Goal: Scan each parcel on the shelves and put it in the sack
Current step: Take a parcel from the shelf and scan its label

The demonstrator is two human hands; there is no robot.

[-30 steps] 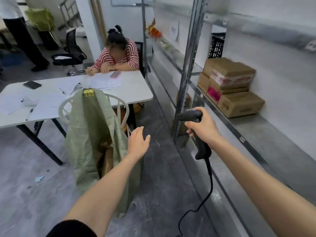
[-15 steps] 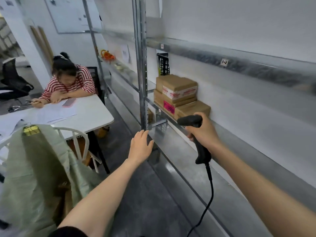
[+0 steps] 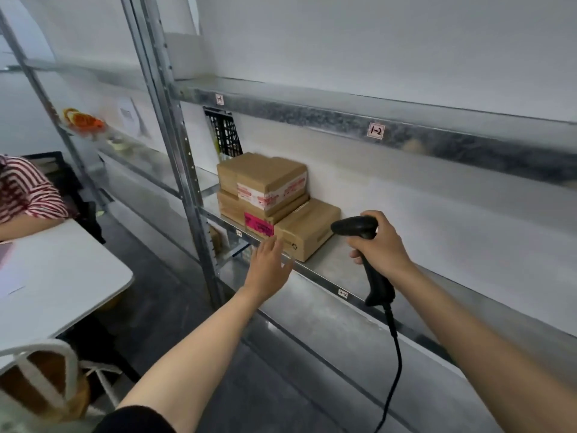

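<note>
The step in hand looks like fetching the next parcel for scanning, and the easiest pick is probably the low box (image 3: 307, 232), which sits alone at the right end of the parcels (image 3: 262, 182) with nothing on top of it. It lies close to the front edge of the shelf (image 3: 327, 271), while the others are stacked beside it and touching it. It would be best to slide it clear of the stack before lifting, so the upper boxes do not shift, then turn its printed side toward the scanner (image 3: 356, 228). The left hand (image 3: 270, 267) is at the shelf's front edge, just below the pink label (image 3: 259, 225) on the lower stacked box. Its fingers (image 3: 274, 245) are straight and slightly spread, holding nothing, and I cannot tell whether they touch a box. The right hand (image 3: 379, 245) has its fingers curled tight round the scanner's handle, with the head pointing left at the low box and the cable (image 3: 394, 364) hanging below. The sack is not in view.
</note>
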